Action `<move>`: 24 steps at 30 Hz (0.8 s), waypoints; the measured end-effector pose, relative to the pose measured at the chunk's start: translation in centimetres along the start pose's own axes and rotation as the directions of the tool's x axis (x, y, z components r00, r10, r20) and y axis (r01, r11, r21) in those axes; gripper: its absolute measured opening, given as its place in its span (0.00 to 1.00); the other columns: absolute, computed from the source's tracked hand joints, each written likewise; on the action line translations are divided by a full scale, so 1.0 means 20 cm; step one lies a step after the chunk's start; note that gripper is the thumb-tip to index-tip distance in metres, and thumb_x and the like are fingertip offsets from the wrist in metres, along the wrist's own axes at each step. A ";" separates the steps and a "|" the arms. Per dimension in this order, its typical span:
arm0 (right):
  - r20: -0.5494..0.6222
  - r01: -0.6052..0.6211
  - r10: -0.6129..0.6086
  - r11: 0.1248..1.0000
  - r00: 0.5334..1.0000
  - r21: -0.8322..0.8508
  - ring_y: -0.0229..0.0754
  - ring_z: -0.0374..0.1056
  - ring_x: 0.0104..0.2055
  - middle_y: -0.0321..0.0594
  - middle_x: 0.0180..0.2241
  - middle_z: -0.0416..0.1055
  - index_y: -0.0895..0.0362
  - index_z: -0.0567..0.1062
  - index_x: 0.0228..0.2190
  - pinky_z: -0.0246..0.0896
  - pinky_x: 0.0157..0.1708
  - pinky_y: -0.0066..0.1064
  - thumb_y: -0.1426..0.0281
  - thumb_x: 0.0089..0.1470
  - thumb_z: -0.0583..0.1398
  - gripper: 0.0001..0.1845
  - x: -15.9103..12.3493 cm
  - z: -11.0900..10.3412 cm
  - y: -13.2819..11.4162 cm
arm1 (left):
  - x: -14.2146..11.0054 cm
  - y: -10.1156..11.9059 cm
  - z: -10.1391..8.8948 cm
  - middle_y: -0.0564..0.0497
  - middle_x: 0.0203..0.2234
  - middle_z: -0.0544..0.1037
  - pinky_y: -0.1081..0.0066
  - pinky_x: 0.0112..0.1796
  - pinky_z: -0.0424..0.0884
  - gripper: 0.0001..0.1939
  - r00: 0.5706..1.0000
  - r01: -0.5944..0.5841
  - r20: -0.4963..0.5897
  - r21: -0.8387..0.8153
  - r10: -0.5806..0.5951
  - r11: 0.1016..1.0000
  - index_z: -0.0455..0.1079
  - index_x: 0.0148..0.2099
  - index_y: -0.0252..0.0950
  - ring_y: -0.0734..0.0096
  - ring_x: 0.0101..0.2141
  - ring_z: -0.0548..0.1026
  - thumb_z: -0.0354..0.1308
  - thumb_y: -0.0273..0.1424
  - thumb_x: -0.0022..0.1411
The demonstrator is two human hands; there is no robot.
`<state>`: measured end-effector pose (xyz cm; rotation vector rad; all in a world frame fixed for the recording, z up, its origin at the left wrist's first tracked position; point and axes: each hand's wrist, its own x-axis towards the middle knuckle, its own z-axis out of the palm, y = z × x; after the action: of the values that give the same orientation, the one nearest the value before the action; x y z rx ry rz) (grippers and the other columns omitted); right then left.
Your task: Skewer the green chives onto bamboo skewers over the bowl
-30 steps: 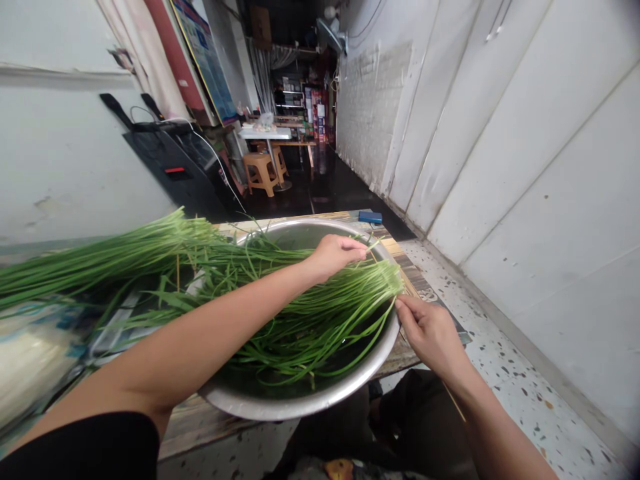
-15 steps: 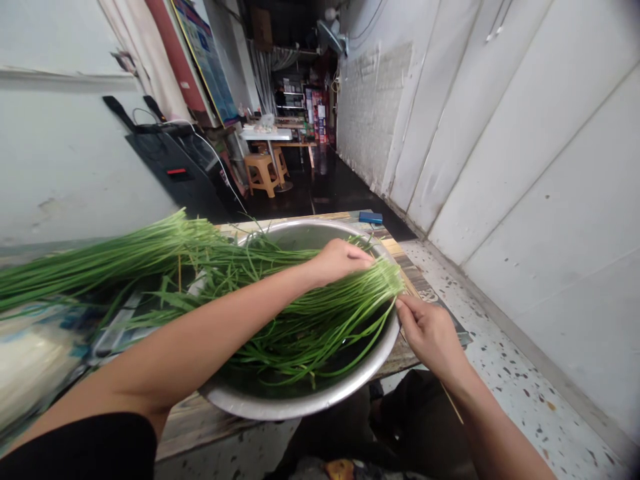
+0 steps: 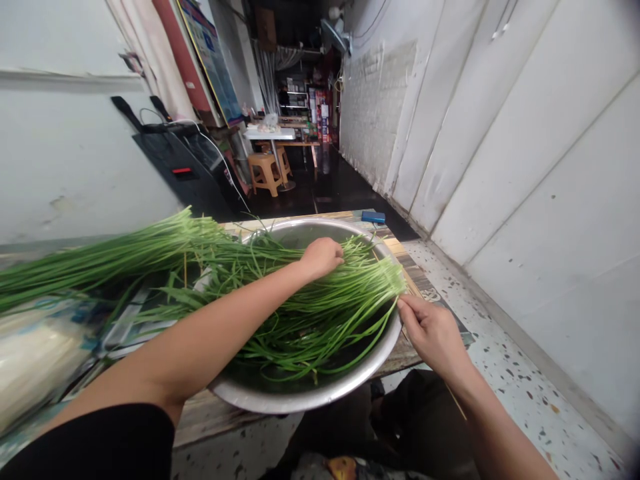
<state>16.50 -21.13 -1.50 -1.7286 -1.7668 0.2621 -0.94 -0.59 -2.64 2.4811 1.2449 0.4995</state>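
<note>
A bunch of garlic chives [image 3: 310, 320] lies in a wide metal basin [image 3: 295, 402], with its pale cut ends [image 3: 387, 277] by the right rim. My left hand [image 3: 323, 259] rests on the stems with its fingers curled closed round some of them. At the cut ends, my right hand [image 3: 433, 330] pinches thumb against forefinger, just over the rim. A thin straw-coloured strand [image 3: 456, 403] trails below my right wrist and seems to come from that hand. What lies inside the right fist is hidden.
The basin stands on a wood-patterned table [image 3: 210, 417]. Another chive bundle [image 3: 115, 250] lies left, above a plastic bag [image 3: 40, 353]. A blue box [image 3: 373, 217] sits at the far edge. Stools [image 3: 265, 173], a white table [image 3: 273, 133] and a wall [image 3: 525, 167] lie beyond.
My left hand has drawn back to the left along the stems, away from the cut ends. My right hand keeps its pinch in nearly the same place.
</note>
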 end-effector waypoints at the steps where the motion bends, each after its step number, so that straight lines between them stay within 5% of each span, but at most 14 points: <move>1: 0.003 -0.001 0.001 1.000 1.000 0.000 0.34 0.54 0.20 0.31 0.17 0.54 0.56 0.57 0.19 0.46 0.24 0.25 0.64 0.59 0.48 0.18 0.00 0.00 0.00 | 0.00 -0.01 0.01 0.50 0.21 0.74 0.71 0.36 0.62 0.04 1.000 0.000 -0.010 -0.012 0.000 1.000 0.76 0.24 0.39 0.64 0.29 0.71 0.60 0.31 0.47; 8: -0.001 -0.010 0.010 1.000 1.000 0.001 0.34 0.55 0.20 0.31 0.17 0.55 0.56 0.59 0.20 0.46 0.24 0.25 0.64 0.59 0.48 0.18 0.01 0.00 0.00 | 0.01 0.02 0.02 0.49 0.26 0.76 0.70 0.40 0.63 0.06 0.992 -0.072 -0.108 -0.113 0.060 0.991 0.76 0.27 0.38 0.65 0.33 0.71 0.58 0.29 0.49; 11: -0.006 -0.011 0.011 1.000 1.000 0.007 0.33 0.54 0.20 0.31 0.16 0.54 0.56 0.59 0.20 0.46 0.23 0.25 0.64 0.59 0.48 0.17 0.00 0.00 0.00 | 0.00 0.08 -0.01 0.50 0.29 0.78 0.72 0.38 0.64 0.11 0.995 -0.006 -0.097 -0.258 -0.020 0.966 0.77 0.36 0.36 0.69 0.32 0.72 0.55 0.26 0.50; 16: 0.001 -0.005 0.005 1.000 1.000 0.013 0.34 0.54 0.20 0.32 0.16 0.55 0.56 0.60 0.20 0.47 0.24 0.25 0.64 0.59 0.48 0.17 0.01 0.00 0.01 | -0.05 0.23 -0.05 0.50 0.25 0.76 0.75 0.27 0.63 0.15 0.989 0.146 0.064 -0.601 -0.135 0.785 0.75 0.43 0.32 0.77 0.23 0.67 0.55 0.29 0.53; 20: 0.011 -0.021 0.021 1.000 1.000 0.013 0.34 0.55 0.20 0.32 0.17 0.57 0.56 0.63 0.21 0.46 0.24 0.25 0.65 0.59 0.48 0.17 0.01 0.00 0.00 | -0.09 0.32 -0.07 0.52 0.21 0.73 0.77 0.24 0.60 0.14 0.992 0.128 0.106 -0.708 -0.075 0.695 0.75 0.42 0.31 0.81 0.20 0.64 0.57 0.30 0.54; 24: 0.017 -0.024 0.024 1.000 1.000 0.020 0.34 0.55 0.20 0.32 0.17 0.56 0.56 0.62 0.21 0.46 0.24 0.25 0.64 0.59 0.48 0.17 0.01 0.00 0.00 | -0.09 0.33 -0.08 0.52 0.21 0.71 0.77 0.23 0.58 0.13 0.973 0.225 0.159 -0.799 -0.165 0.558 0.72 0.44 0.28 0.83 0.19 0.62 0.57 0.25 0.55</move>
<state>16.49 -21.00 -1.39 -1.7391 -1.7504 0.3040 1.94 -5.60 1.29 1.5258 0.9264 0.7204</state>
